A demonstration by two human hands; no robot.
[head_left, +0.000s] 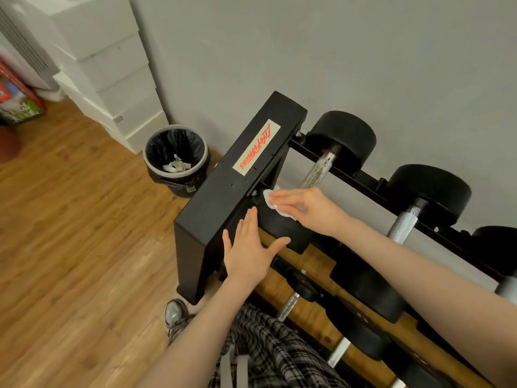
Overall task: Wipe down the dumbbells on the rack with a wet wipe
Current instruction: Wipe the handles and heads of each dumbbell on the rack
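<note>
Wiping the near end of a dumbbell (pixel 282 228) by the rack (pixel 232 186).
The right hand (pixel 305 208) is pressing the wet wipe (pixel 272 201) flat, covering most of it; the left hand (pixel 249 247) is hovering, fingers straight.

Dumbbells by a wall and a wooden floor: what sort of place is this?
Probably a small gym or home workout room. A black rack holds dumbbells, the right hand presses a wipe on one, and a bin stands nearby.

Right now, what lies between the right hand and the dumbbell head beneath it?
In the head view, a white wet wipe lies under the right hand, pressed flat onto the near black dumbbell head.
</note>
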